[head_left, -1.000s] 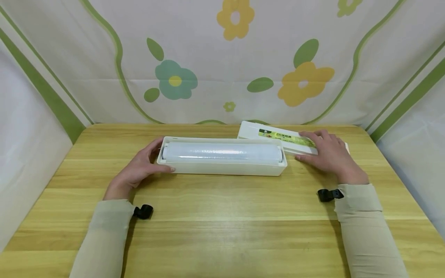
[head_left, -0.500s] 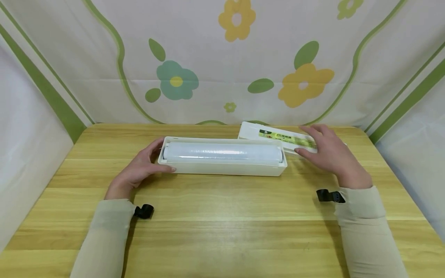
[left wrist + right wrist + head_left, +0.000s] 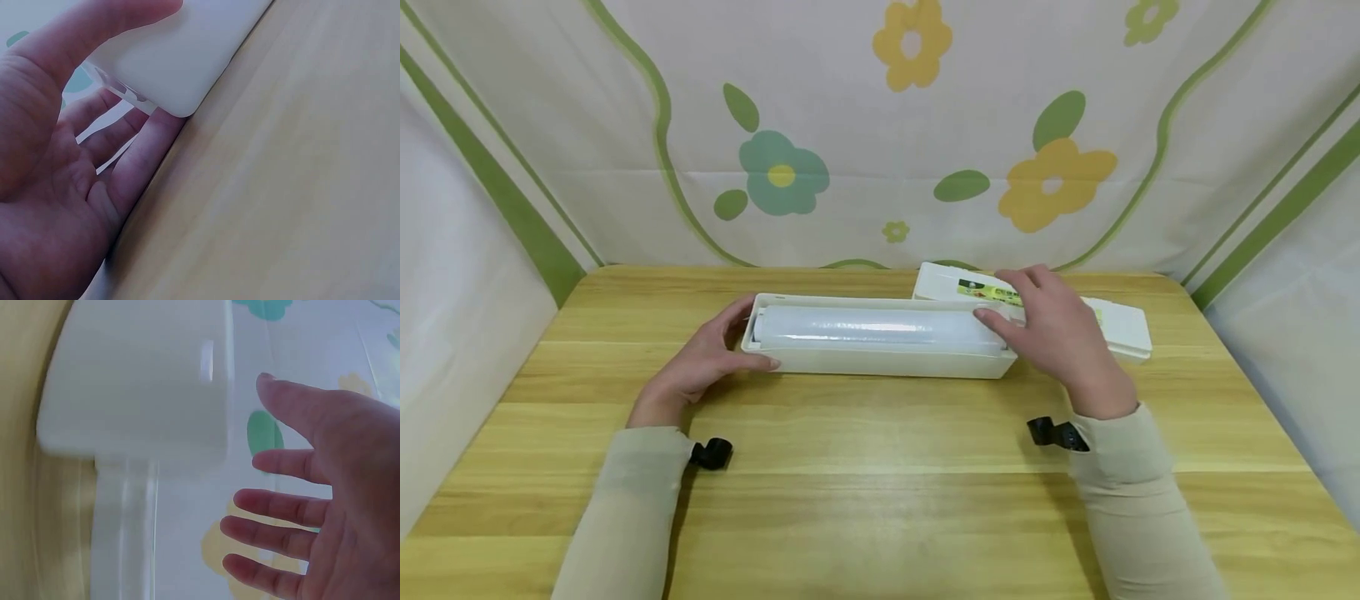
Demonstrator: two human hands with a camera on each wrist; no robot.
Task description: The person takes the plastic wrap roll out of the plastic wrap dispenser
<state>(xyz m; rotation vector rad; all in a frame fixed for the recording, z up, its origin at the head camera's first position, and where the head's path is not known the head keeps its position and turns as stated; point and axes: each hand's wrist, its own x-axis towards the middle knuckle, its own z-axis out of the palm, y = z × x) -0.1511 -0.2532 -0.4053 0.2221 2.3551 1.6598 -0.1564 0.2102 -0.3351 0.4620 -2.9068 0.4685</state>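
A long white cling film box (image 3: 880,363) stands without its lid on the table, with a roll of cling film (image 3: 865,327) lying inside. My left hand (image 3: 703,358) holds the box's left end, thumb on the front wall and fingers round the back; the left wrist view shows the box's corner (image 3: 169,69) between them. Over the right end hovers my right hand (image 3: 1063,333), fingers spread. In the right wrist view this hand (image 3: 337,487) is apart from the box's end wall (image 3: 137,381). Behind it lies the white lid (image 3: 1123,325), partly hidden by the hand.
The wooden table (image 3: 880,500) ends at the back against a white cloth (image 3: 850,242) printed with flowers. More cloth panels flank both sides. The lid lies slanted behind the box's right end.
My right hand has left the lid, rising and moving left to above the right end of the box. The left hand keeps its hold; box and lid stay in place.
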